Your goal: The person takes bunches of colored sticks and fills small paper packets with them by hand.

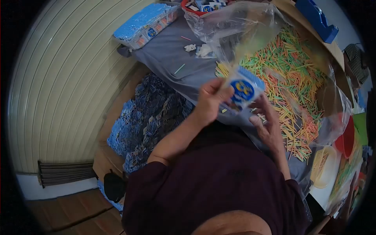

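Note:
My left hand pinches a small blue-and-white packet by its left side. The packet has blue stripes along the top and a round blue logo with yellow on it. My right hand is beside the packet's lower right corner, its fingers apart and the thumb away from them. The fingertips are close to the packet's edge; whether they touch it I cannot tell. Just beyond both hands spreads a large heap of short, thin sticks in green, yellow and orange.
Blue-striped packets fill a cardboard box at left. A clear container with a blue top stands at the back on grey cloth. A blue tape dispenser is upper right. Clear plastic sheeting surrounds the heap; a yellowish tub sits right.

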Demonstrator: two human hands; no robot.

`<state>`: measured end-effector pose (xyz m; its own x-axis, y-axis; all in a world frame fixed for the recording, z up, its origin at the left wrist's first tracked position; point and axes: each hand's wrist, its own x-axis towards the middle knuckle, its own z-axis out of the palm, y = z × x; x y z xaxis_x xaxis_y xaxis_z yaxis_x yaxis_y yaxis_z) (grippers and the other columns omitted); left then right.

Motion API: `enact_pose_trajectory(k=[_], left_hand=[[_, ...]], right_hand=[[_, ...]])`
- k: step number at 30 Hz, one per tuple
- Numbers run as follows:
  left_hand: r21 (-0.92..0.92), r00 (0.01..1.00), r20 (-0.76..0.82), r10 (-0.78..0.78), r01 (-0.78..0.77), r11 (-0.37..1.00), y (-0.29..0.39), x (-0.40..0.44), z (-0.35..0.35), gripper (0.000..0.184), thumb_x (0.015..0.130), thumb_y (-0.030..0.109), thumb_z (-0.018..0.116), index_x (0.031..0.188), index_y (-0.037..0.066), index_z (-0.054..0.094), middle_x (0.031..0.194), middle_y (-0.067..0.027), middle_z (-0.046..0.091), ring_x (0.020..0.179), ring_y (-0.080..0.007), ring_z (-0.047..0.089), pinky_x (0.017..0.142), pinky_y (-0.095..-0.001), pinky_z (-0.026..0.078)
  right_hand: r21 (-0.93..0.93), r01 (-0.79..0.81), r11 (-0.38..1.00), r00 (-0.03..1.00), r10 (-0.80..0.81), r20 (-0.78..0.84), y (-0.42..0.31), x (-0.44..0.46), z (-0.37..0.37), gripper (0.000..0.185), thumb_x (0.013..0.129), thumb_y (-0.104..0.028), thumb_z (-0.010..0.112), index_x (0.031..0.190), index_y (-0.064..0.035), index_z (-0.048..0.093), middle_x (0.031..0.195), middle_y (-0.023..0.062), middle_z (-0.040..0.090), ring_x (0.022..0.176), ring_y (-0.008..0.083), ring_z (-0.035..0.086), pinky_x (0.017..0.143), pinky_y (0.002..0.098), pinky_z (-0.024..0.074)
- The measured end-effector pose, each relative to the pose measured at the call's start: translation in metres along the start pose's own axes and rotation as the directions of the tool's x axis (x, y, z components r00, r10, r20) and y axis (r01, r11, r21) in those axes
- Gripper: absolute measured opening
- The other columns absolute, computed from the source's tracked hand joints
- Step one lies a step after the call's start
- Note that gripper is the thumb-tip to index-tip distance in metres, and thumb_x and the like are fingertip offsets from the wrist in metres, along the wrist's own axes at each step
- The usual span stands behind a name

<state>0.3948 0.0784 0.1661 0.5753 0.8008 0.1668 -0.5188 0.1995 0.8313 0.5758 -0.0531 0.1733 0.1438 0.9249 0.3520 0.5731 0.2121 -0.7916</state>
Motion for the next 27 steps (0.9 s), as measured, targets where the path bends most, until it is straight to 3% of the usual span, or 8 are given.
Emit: enact_pose_trajectory(k=[2,3,5,10,12,16,23,27], left_hand=[[0.246,0.987,0.127,0.094,-0.124,0.961,-0.02,-0.024,0.02,0.028,0.089,0.023,0.075,0.102,0.0,0.067,0.09,-0.0029,0.068,0.078,-0.0115,0.06,0.07,-0.0265,0.048],[0.248,0.985,0.13,0.115,-0.144,0.958,-0.019,-0.024,0.022,0.028,0.089,0.023,0.075,0.102,0.0,0.067,0.09,-0.0029,0.068,0.078,-0.0115,0.06,0.07,-0.0265,0.048],[0.575,0.853,0.316,0.415,-0.52,0.632,-0.015,-0.024,0.023,0.032,0.085,0.023,0.078,0.1,-0.002,0.066,0.084,-0.0064,0.065,0.085,-0.0184,0.059,0.076,-0.0302,0.048],[0.562,0.744,0.256,0.617,-0.634,0.531,-0.012,-0.026,0.025,0.032,0.081,0.019,0.078,0.106,0.003,0.066,0.096,-0.0102,0.06,0.083,-0.0253,0.056,0.077,-0.0354,0.049],[0.625,0.454,0.622,0.637,-0.779,-0.054,-0.013,-0.022,0.012,0.035,0.077,0.017,0.079,0.11,0.01,0.068,0.101,-0.0099,0.058,0.084,-0.0265,0.056,0.075,-0.0368,0.049],[0.752,0.649,0.463,0.604,-0.648,0.119,-0.012,-0.024,0.006,0.034,0.071,0.009,0.081,0.102,0.014,0.069,0.097,-0.0081,0.055,0.088,-0.0272,0.054,0.072,-0.0368,0.049],[0.706,0.699,0.448,0.557,-0.659,0.26,-0.042,-0.008,-0.001,0.027,0.067,0.004,0.082,0.086,0.006,0.062,0.098,-0.0082,0.054,0.094,-0.0289,0.051,0.079,-0.0376,0.047],[0.726,0.591,0.542,0.598,-0.687,0.022,-0.04,0.01,-0.005,0.021,0.069,0.005,0.076,0.081,0.004,0.058,0.099,-0.0084,0.054,0.095,-0.0292,0.053,0.082,-0.0385,0.047]], right_hand=[[0.457,-0.203,0.866,0.978,0.155,0.142,-0.003,-0.006,0.015,0.039,0.092,-0.017,0.071,0.126,-0.0023,0.056,0.112,0.0046,0.065,0.101,0.0163,0.06,0.087,0.0323,0.048],[0.453,-0.186,0.872,0.981,0.135,0.142,-0.003,-0.011,0.02,0.039,0.092,-0.017,0.071,0.126,-0.0023,0.056,0.112,0.0046,0.065,0.101,0.0163,0.06,0.087,0.0323,0.048],[0.664,-0.32,0.676,0.942,0.3,0.148,0.0,-0.019,0.027,0.036,0.093,-0.017,0.071,0.122,-0.0021,0.057,0.113,0.004,0.065,0.101,0.0144,0.061,0.089,0.0302,0.049],[0.603,-0.184,0.776,0.975,0.22,0.015,-0.002,-0.02,0.023,0.031,0.091,-0.011,0.071,0.117,0.0006,0.058,0.11,0.0072,0.067,0.101,0.0148,0.065,0.089,0.0301,0.0511],[0.442,-0.137,0.887,0.972,0.206,-0.113,-0.002,-0.019,0.021,0.03,0.087,-0.006,0.071,0.113,0.0015,0.059,0.106,0.0078,0.069,0.098,0.0154,0.066,0.088,0.0304,0.0516],[0.318,-0.179,0.931,0.974,0.213,-0.078,-0.014,-0.01,0.025,0.03,0.081,-0.008,0.07,0.109,0.0005,0.061,0.096,0.0049,0.068,0.083,0.0107,0.063,0.073,0.0266,0.0494],[0.099,-0.201,0.975,0.976,0.208,-0.071,-0.001,-0.011,0.024,0.029,0.08,-0.01,0.071,0.105,0.0011,0.062,0.089,0.007,0.067,0.075,0.0126,0.062,0.064,0.0266,0.0477],[0.05,-0.255,0.966,0.966,0.257,-0.035,-0.014,-0.007,0.02,0.029,0.079,-0.01,0.071,0.104,0.0014,0.062,0.089,0.0075,0.067,0.076,0.0133,0.062,0.068,0.0264,0.0493]])
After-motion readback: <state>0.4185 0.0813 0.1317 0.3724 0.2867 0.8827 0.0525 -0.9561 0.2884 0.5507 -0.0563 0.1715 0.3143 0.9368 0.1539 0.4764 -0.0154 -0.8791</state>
